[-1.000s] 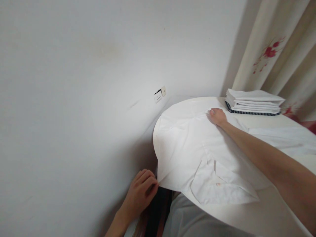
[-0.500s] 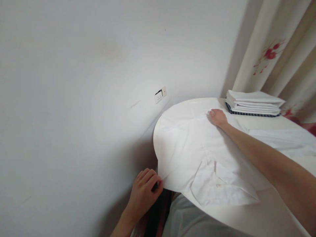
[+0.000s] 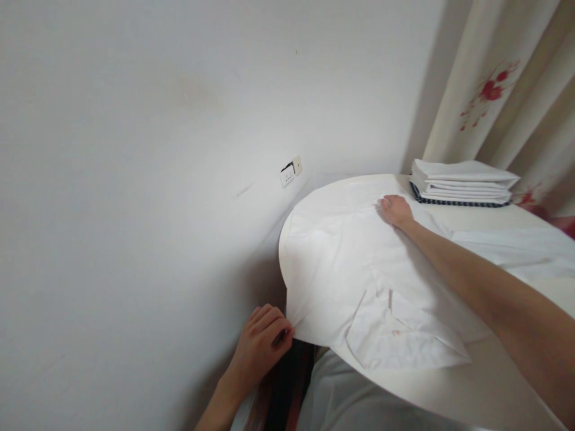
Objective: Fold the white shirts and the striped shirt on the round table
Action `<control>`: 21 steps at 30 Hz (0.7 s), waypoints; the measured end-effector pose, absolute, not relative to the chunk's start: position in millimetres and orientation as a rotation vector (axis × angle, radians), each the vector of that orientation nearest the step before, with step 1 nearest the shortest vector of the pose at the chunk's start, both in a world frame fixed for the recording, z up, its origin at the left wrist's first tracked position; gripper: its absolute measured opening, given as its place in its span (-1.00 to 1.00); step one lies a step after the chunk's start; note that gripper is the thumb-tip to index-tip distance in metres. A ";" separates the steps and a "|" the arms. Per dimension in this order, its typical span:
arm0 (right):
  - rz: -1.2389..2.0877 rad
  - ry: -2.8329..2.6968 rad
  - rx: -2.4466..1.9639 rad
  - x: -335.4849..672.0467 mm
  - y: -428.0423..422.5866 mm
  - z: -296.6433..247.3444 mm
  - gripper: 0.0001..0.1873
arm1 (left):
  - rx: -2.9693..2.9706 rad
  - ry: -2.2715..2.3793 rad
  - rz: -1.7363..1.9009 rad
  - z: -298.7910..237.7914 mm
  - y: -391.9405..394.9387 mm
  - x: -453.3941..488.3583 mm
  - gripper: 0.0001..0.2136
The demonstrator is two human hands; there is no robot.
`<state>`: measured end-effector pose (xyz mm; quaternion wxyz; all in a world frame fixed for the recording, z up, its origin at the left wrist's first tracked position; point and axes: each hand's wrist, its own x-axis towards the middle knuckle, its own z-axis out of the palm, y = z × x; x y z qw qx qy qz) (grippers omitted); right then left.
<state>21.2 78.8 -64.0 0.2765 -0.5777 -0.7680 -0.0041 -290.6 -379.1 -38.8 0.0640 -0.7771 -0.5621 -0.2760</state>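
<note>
A white shirt (image 3: 354, 263) lies spread over a round white table (image 3: 449, 389), its collar near the front edge. My left hand (image 3: 263, 344) is below the table's left edge, fingers pinched on the shirt's hanging corner. My right hand (image 3: 395, 211) reaches across to the far side of the shirt, fingers curled and closed on the fabric there, forearm lying over the cloth.
A stack of folded white cloths (image 3: 462, 182) sits at the table's far right. A cream curtain with red flowers (image 3: 494, 90) hangs behind it. A white wall with a socket (image 3: 291, 171) closes the left side.
Almost nothing has moved. My left hand shifted slightly along the shirt's hanging corner; my right hand stays on the far edge.
</note>
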 end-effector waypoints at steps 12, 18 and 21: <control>-0.031 -2.079 -1.545 20.1 74.4 -61.8 -0.44 | -2.084 -3.200 -1.470 -55.6 -366.1 -293.0 -0.38; -0.053 -2.084 -1.534 18.8 73.4 -62.1 -0.43 | -2.043 -3.320 -1.732 -47.3 -368.0 -290.9 -0.44; -0.055 -2.092 -1.533 18.7 74.0 -62.4 -0.43 | -2.081 -3.333 -1.781 -47.9 -368.9 -294.6 -0.46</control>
